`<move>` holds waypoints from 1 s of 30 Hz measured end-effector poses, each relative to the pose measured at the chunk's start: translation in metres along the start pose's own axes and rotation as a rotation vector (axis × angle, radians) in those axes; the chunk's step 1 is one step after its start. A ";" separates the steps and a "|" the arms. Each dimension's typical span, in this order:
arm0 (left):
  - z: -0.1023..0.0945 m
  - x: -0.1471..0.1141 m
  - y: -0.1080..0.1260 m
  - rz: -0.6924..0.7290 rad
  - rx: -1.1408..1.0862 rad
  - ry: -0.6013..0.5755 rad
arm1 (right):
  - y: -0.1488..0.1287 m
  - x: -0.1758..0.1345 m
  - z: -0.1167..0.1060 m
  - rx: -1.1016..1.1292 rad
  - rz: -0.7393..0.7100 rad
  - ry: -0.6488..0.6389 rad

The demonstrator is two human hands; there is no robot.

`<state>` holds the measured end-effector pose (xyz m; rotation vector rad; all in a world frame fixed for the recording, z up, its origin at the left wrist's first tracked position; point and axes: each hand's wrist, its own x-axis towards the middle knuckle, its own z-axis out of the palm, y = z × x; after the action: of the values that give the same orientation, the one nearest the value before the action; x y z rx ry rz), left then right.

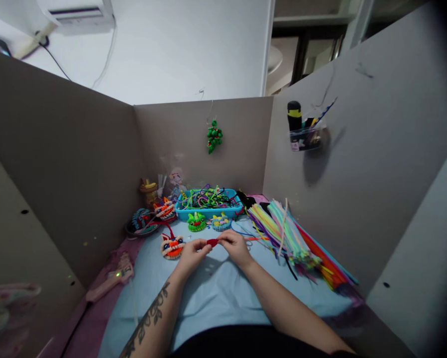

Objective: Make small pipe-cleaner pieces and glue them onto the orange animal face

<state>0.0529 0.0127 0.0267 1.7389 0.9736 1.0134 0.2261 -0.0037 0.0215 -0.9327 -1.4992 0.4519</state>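
Note:
Between my two hands is a small flat dark red piece (pixel 212 242), too small to tell whether it is felt or pipe cleaner. My left hand (pixel 194 252) pinches its left end with thumb and fingers. At its right end, the fingertips of my right hand (pixel 235 247) are closed on it. Just left of my left hand lies an orange and white fuzzy animal head (pixel 172 247). A green fuzzy head (pixel 197 222) and a blue and yellow one (pixel 221 222) sit beyond my hands. All rest on a light blue cloth (pixel 216 303).
A blue tray (pixel 193 213) of tangled pipe cleaners stands at the back. Bundles of pipe cleaners (pixel 288 233) lie on the right. At left are a pink glue gun (pixel 111 281) with its cord and a dark bowl (pixel 143 231). Grey panels enclose three sides.

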 end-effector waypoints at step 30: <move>0.007 0.005 -0.006 0.056 0.185 0.112 | 0.019 -0.008 0.027 -0.219 0.090 -0.082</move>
<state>0.0598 0.0174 0.0206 1.8856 1.1253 1.0951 0.2048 0.0076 -0.0024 -1.1687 -1.6087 0.3996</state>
